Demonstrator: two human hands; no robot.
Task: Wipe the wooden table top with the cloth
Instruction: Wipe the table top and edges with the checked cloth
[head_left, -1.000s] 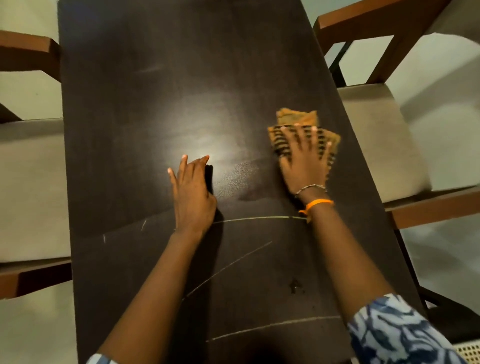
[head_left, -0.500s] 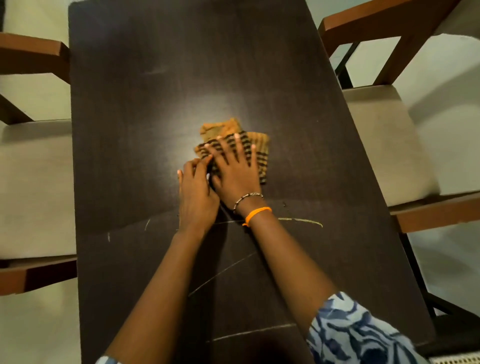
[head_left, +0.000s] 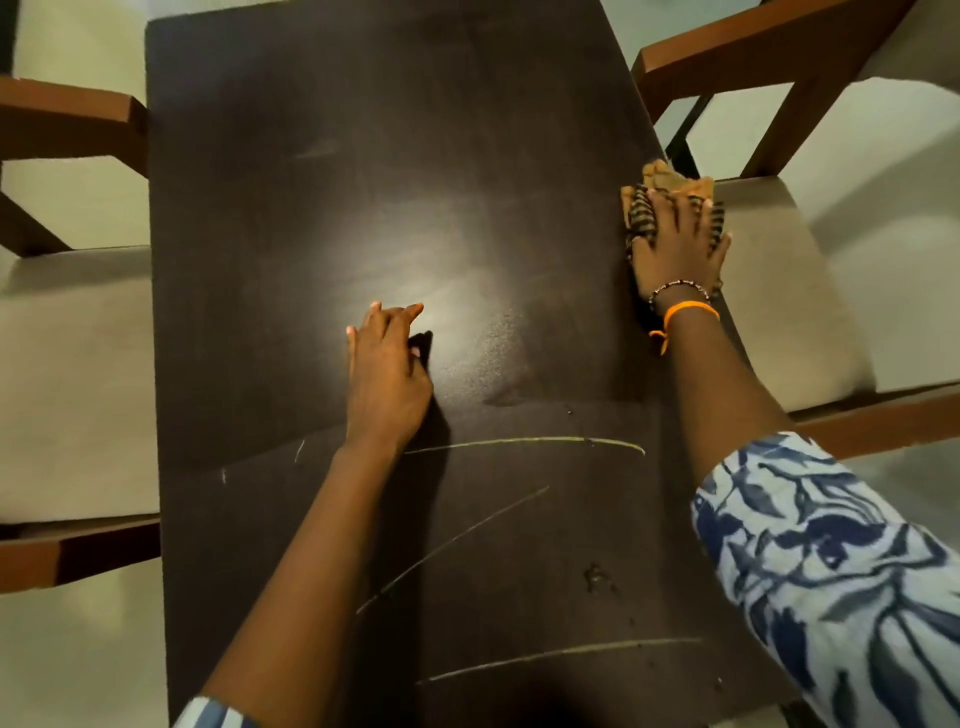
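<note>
Right hand (head_left: 675, 244) pressing flat, fingers spread, on orange-and-black striped cloth (head_left: 660, 195) at right edge of dark wooden worktop (head_left: 363, 182), cloth possibly overhanging. Left hand (head_left: 387, 374) resting open mid-worktop, gripping nothing.

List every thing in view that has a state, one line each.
cloth: bunched, pressed flat under the right hand at the table's right edge
right hand: fingers spread on the cloth
left hand: resting on the table, empty
table: pale streaks and crumbs on the near part
</note>
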